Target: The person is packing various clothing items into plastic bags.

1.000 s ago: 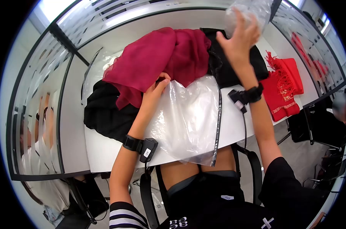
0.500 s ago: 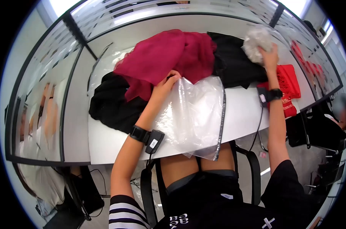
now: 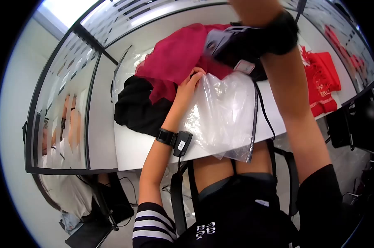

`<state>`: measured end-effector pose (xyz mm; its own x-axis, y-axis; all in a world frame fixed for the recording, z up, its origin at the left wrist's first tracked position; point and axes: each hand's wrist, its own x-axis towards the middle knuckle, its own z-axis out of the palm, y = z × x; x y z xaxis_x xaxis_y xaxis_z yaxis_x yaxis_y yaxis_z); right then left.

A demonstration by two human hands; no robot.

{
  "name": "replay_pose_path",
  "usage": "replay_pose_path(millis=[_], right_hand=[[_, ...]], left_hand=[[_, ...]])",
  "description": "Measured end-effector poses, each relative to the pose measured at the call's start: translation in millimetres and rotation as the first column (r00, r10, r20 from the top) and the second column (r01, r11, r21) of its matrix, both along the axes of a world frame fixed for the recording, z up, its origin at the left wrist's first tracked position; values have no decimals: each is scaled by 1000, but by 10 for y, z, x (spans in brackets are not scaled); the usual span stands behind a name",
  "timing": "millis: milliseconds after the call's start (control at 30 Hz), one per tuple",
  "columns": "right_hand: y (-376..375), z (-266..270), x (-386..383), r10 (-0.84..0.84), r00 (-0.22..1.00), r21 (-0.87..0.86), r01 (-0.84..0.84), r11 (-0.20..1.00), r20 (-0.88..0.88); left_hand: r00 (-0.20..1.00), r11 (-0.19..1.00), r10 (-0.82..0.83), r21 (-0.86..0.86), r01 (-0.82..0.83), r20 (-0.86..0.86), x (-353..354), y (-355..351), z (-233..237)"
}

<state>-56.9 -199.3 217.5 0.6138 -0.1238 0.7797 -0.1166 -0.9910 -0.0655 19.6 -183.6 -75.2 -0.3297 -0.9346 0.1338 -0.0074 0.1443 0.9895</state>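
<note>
My left hand [image 3: 192, 79] has its fingers closed on the upper left edge of a clear plastic bag [image 3: 226, 111], which lies flat over the front of the white table. Right above that hand is a crumpled crimson cloth [image 3: 174, 56], its lower edge against my fingers. A black cloth [image 3: 137, 107] is bunched to the left of my forearm. My right hand [image 3: 255, 10] is lifted close to the camera at the top edge. It is blurred, and its fingers are out of the picture. A wrist strap with a sensor box hides part of the table behind it.
A folded red fringed cloth [image 3: 323, 80] lies at the table's right end. Glass partitions [image 3: 67, 111] enclose the table [image 3: 133, 151] at the back and sides. A cable [image 3: 266, 109] hangs from the right wrist device over the bag's right side. Another person sits beyond the left partition.
My right hand has come off the crumpled white plastic at the back right and swung up and leftward toward the camera. My left hand still grips the bag. The view has shifted somewhat.
</note>
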Motion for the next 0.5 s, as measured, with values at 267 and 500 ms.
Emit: replay_pose_path(millis=[267,500], right_hand=[[-86,-1692,-462,-160,843,271,337,902,-514],[28,-2583,-1351,-312,859,489,493,720,-406]], left_hand=[[1000,999,-17,-35,16,-24,-3,-71,-125],[993,998,3,59,4,-120,7,-178,-229]])
